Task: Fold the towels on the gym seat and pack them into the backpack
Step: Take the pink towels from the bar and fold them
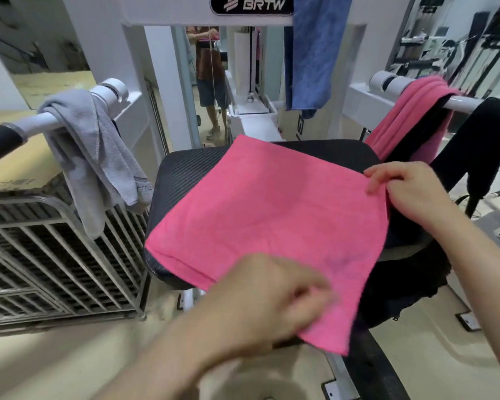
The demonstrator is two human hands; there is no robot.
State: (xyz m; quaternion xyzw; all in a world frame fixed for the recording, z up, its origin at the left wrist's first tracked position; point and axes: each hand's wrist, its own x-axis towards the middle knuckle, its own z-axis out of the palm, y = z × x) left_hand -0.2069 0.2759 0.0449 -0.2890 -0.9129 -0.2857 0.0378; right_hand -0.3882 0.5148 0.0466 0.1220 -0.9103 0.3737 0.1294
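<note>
L hand, R hand pinch 1 pink towel, 3 hung towels

The pink towel is soft, matt cloth with a fine nap, and the gym seat is black padding with a ribbed, faintly shiny skin. The grey towel is matt cloth with a stitched hem. The machine frame is smooth, glossy white-painted metal, and the cage is bare steel bars.

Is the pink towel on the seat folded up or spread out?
Spread out: the pink towel lies flat across the seat, right hand pinching one corner. Doubled or single, cannot tell.
</note>
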